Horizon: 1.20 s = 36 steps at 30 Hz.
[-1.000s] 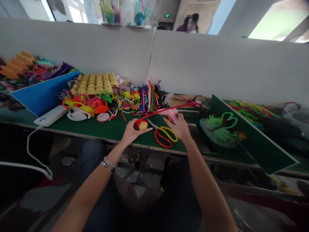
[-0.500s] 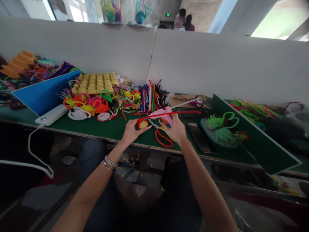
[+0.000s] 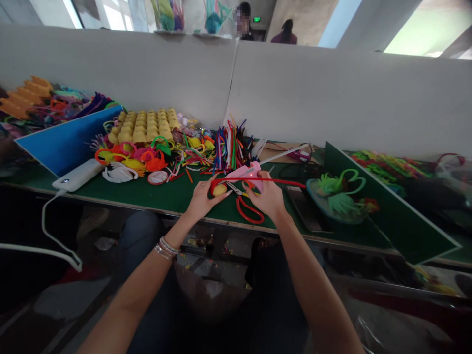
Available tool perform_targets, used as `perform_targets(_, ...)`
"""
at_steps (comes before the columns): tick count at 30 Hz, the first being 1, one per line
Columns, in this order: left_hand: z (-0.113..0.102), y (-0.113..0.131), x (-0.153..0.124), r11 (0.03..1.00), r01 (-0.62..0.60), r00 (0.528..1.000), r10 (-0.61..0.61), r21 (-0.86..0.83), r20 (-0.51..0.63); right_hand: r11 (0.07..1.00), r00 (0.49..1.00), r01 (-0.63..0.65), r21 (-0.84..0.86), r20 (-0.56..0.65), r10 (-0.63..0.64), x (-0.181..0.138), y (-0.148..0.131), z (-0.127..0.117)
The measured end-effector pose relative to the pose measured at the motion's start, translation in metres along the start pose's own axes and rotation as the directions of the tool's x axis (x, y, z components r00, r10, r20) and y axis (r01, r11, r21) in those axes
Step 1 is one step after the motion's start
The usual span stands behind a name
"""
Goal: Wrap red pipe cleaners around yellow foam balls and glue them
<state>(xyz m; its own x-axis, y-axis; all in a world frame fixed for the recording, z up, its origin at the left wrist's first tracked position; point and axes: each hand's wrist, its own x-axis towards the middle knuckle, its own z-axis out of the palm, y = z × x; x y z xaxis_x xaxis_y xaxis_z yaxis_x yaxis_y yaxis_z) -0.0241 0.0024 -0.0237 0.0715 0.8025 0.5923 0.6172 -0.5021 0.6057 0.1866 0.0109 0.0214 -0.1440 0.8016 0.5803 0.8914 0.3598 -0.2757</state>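
Observation:
My left hand (image 3: pixel 202 197) pinches a small yellow piece (image 3: pixel 220 189) wrapped by a red pipe cleaner (image 3: pixel 277 181), whose long free end runs off to the right. My right hand (image 3: pixel 268 195) grips a pink glue gun (image 3: pixel 245 173) with a lit red lamp; its nozzle points left at the yellow piece. Red and yellow scissors (image 3: pixel 249 208) lie on the green table (image 3: pixel 155 194) just under both hands.
Yellow egg trays (image 3: pixel 145 126), loose pipe cleaners (image 3: pixel 228 145) and coloured loops (image 3: pixel 132 160) crowd the back. A white power bank (image 3: pixel 78 175) with a cable lies left. A blue divider (image 3: pixel 62 143) and a green divider (image 3: pixel 383 201) flank the space. A green craft piece (image 3: pixel 337 194) sits right. People stand beyond the partition.
My right hand brought the glue gun leftward, up to the yellow piece. The pipe cleaner's free end dropped lower. My left hand stayed in place.

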Motion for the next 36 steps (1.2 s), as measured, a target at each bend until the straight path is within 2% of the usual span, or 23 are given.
perform_targets(4, 0.0007, -0.0017, -0.0003, 1.0, -0.022, 1.0, 0.021, -0.005, -0.02, 1.0, 0.999, 0.025, 0.004, -0.033, -0.025, 0.0, -0.0004, -0.0009)
perform_targets(14, 0.0009, -0.0021, -0.0009, 1.0, 0.006, 1.0, -0.006, -0.001, 0.0, 1.0, 1.0, -0.003, -0.029, 0.002, 0.003, 0.0005, -0.0022, -0.002)
perform_targets(20, 0.0004, -0.0009, -0.0003, 1.0, -0.014, 1.0, 0.014, 0.0, -0.002, 0.999, 0.998, 0.044, -0.014, -0.037, -0.045, 0.0, -0.0029, -0.002)
perform_targets(25, 0.0003, -0.001, -0.0006, 1.0, -0.006, 1.0, 0.006, -0.005, 0.002, 0.999, 0.999, 0.032, -0.016, -0.033, -0.032, 0.0001, -0.0034, -0.0028)
perform_targets(36, -0.0001, -0.0003, -0.0004, 1.0, -0.005, 1.0, 0.005, -0.018, -0.005, 0.998, 0.998, 0.02, 0.056, -0.062, -0.016, 0.0013, 0.0021, -0.0005)
